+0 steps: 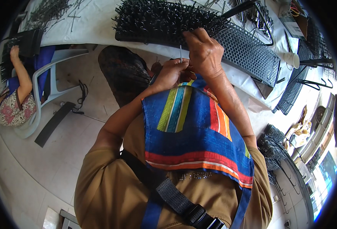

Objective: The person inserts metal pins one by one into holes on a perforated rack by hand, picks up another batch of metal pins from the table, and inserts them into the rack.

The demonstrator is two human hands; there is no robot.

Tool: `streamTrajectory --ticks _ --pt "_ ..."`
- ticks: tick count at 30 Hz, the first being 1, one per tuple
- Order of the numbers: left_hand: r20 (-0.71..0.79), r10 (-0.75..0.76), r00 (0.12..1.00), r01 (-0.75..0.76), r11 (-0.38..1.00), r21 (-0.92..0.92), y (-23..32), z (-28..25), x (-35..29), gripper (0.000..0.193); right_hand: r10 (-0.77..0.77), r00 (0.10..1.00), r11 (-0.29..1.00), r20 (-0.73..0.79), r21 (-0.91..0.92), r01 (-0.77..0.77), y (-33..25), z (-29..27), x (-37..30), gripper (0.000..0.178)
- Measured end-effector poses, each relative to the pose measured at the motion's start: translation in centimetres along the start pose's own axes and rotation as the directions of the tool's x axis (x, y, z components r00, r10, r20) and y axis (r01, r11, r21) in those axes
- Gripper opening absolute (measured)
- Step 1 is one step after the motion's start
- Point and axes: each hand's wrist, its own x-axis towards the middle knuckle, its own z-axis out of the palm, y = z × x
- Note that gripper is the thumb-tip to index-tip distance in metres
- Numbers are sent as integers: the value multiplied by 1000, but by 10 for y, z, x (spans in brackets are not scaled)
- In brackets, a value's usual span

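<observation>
Pinching one thin pale rod [181,53], the left hand [172,74] has its thumb and fingers closed around the lower part, so the rod pokes up above the grip. The right hand [204,53] is just beyond it with the fingers bent in, tips at the near edge of a mass of black bristles [164,19] (can't tell whether they're gripping anything, they're too buried). So that's two bare hands and one rod, right at the edge of the white-covered table [71,32].

Lost count of the bristles straight away, way too many. They crowd the left part of one long black perforated panel [248,51], while its right part shows bare holes. More thin black strips [46,13] lie loose at the table's upper left, also past counting.

Containers: I get two. One pale cup [290,60] sits near the panel's right end, contents not visible from this angle. One open cardboard box [295,26] at the upper right has some red and yellow wires in it.

Off to the left there's one other person, on one white plastic chair [50,80], with a hand [14,52] on something dark. One black curved strip [55,124] lies on the floor near that chair.
</observation>
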Motion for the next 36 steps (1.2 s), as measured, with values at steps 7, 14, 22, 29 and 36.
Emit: streamTrajectory --ticks 7,14,22,29,36 --pt "52 130 990 -140 937 320 2 9 -1 23 325 887 698 328 549 -460 -3 -11 -22 20" --pt "-47 136 990 -117 950 290 1 18 -6 22 667 683 217 298 799 -561 1 -15 -25 16" --pt "-18 74 997 -65 950 305 -13 -1 1 22 283 937 880 -204 443 -170 1 -19 -10 14" --pt "18 70 997 -72 953 293 -3 10 4 17 -48 985 916 -166 385 110 -1 -34 3 14" --pt "10 94 996 -93 966 240 -8 -4 8 17 17 990 945 -138 325 29 -2 -26 0 14"
